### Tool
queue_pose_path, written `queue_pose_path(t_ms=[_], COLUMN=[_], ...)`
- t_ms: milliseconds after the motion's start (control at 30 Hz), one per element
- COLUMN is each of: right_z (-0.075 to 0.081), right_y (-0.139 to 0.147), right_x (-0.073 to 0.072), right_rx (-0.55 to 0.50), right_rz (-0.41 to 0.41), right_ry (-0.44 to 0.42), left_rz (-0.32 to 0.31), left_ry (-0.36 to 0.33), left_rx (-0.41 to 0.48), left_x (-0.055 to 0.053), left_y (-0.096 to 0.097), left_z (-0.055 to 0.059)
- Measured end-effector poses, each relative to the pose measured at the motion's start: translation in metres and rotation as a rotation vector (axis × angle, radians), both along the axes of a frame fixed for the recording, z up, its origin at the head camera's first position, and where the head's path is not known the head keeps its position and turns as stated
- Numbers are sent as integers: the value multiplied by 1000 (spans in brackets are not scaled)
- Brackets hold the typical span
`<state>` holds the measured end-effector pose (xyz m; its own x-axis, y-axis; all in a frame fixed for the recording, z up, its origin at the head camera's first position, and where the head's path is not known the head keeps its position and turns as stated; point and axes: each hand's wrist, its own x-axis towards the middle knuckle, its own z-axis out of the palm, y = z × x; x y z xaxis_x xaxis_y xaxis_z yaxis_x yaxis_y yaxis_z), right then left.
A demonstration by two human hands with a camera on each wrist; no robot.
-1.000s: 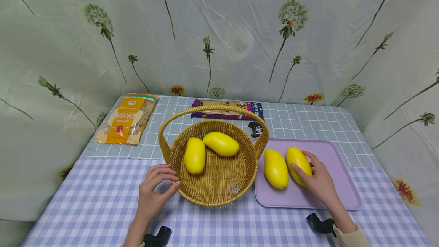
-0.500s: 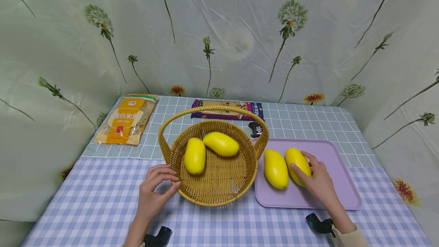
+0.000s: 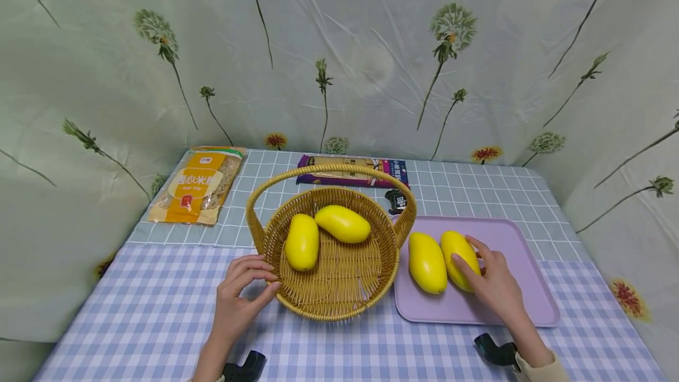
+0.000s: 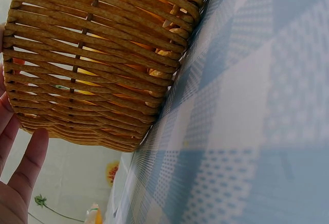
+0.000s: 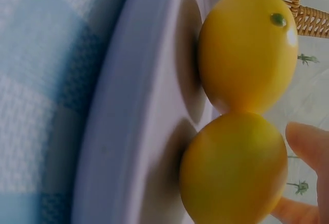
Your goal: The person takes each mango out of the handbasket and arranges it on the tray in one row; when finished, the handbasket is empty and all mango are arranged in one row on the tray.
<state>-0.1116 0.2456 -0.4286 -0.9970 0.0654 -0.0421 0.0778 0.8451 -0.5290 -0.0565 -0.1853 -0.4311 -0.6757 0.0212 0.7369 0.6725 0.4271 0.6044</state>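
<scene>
A golden wicker basket (image 3: 329, 305) with an arched handle sits in the middle of the head view, with two yellow mangoes (image 3: 342, 223) inside. At its left rim, my left hand (image 3: 239, 296) pinches the edge with fingertips and thumb. In the left wrist view those fingers (image 4: 32, 157) are against the woven wall (image 4: 103, 70). On the purple tray to the right lie two more mangoes, side by side. My right hand (image 3: 495, 279) curls round the right-hand mango (image 3: 459, 252), fingers on its far side, thumb over its near side. The left-hand mango (image 3: 427, 264) touches it.
The purple tray (image 3: 520, 299) stands beside the basket. Behind are an orange food bag (image 3: 196, 187), a purple noodle packet (image 3: 350, 171) and a small black packet (image 3: 396, 200). A checked cloth (image 3: 132, 311) covers the table front, and a floral curtain (image 3: 371, 63) hangs behind.
The mango in my right hand has shifted slightly left against its neighbour. My left hand and the basket stay in place.
</scene>
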Motion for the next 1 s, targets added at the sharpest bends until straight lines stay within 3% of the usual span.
queue_pose_path(t_ms=[233, 400, 567, 667, 1000], right_z=[5, 7, 12, 17, 35], right_y=[-2, -7, -16, -25, -60], right_x=[5, 10, 13, 14, 20], right_rx=[-11, -19, -66, -109, -234], right_rz=[-34, -46, 52, 96, 215], right_ry=[84, 234, 439, 519, 597], left_rz=[0, -2, -1, -2, 0], left_ry=[-5, 1, 5, 3, 1], left_rx=[0, -1, 0, 1, -1], left_x=[0, 0, 1, 1, 0], left_y=[0, 0, 0, 0, 0], left_z=[0, 0, -1, -1, 0])
